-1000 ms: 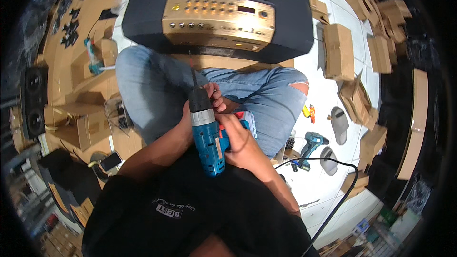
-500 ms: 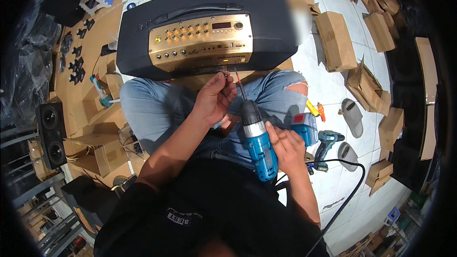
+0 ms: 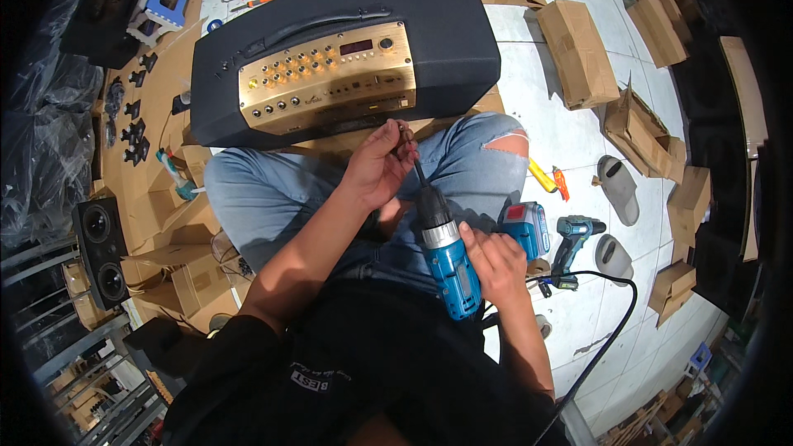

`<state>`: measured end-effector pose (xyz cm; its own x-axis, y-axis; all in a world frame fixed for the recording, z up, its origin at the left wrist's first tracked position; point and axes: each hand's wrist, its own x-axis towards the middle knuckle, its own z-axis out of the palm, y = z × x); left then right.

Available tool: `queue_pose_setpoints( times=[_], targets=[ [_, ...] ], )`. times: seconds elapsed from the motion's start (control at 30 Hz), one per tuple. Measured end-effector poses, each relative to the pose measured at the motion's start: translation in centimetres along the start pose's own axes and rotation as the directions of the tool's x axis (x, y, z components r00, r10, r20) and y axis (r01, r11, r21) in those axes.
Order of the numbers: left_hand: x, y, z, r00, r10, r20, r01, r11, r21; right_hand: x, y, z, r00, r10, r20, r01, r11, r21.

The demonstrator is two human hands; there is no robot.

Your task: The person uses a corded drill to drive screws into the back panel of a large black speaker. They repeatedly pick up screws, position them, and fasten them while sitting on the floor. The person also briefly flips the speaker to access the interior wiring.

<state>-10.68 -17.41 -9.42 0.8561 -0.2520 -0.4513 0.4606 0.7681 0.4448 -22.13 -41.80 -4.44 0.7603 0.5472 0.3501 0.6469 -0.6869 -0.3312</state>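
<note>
My right hand (image 3: 496, 264) is closed on a blue corded power drill (image 3: 453, 274). The drill points away from me, and its long bit (image 3: 420, 173) reaches up to the fingers of my left hand (image 3: 382, 167). That hand is closed in a pinch at the bit's tip, around a small dark piece too tiny to name. Just beyond my fingertips lies a black speaker box (image 3: 446, 33) with a carry handle (image 3: 318, 25) and a gold control panel (image 3: 330, 74) of knobs, a dark display and sockets. The box rests in front of my crossed legs.
On the right, a blue-and-white box-shaped thing (image 3: 526, 231), a second, cordless drill (image 3: 573, 248), a yellow-handled tool (image 3: 542, 176) and grey slippers (image 3: 618, 190) lie on white tiles. Cardboard boxes (image 3: 578, 54) stand beyond. A two-cone speaker (image 3: 101, 252) stands left. The drill's black cable (image 3: 621, 322) loops right.
My left hand and the drill bit have come together, with the bit's tip now at the pinching fingers. The view has shifted, so the speaker box appears farther left.
</note>
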Motion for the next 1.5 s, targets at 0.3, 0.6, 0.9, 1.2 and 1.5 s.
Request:
queue_pose_setpoints(
  times=[0.3,0.6,0.9,1.2,1.5],
  targets=[
    [-0.3,-0.1,-0.7,0.996,-0.029,0.083,0.034,0.997,-0.064,0.3,-0.1,-0.1,1.000,-0.012,0.017,0.012,1.000,0.010],
    [-3.0,2.1,1.1,0.983,0.067,0.170,-0.023,0.969,-0.247,-0.4,-1.3,-0.7,0.992,0.023,-0.128,-0.014,0.997,0.070],
    [-9.1,3.2,8.7,0.929,0.067,0.363,0.078,0.926,-0.369,-1.0,-1.9,1.6,0.993,0.102,-0.054,-0.107,0.991,-0.083],
    [-9.8,0.9,15.9,0.800,-0.022,0.599,0.248,0.922,-0.297,-1.7,-2.3,3.8,0.995,0.086,0.046,-0.071,0.962,-0.262],
    [-10.7,0.0,20.8,0.833,-0.094,0.545,0.252,0.941,-0.224,-0.9,-2.5,2.6,0.988,0.149,0.035,-0.137,0.964,-0.228]
  ],
)
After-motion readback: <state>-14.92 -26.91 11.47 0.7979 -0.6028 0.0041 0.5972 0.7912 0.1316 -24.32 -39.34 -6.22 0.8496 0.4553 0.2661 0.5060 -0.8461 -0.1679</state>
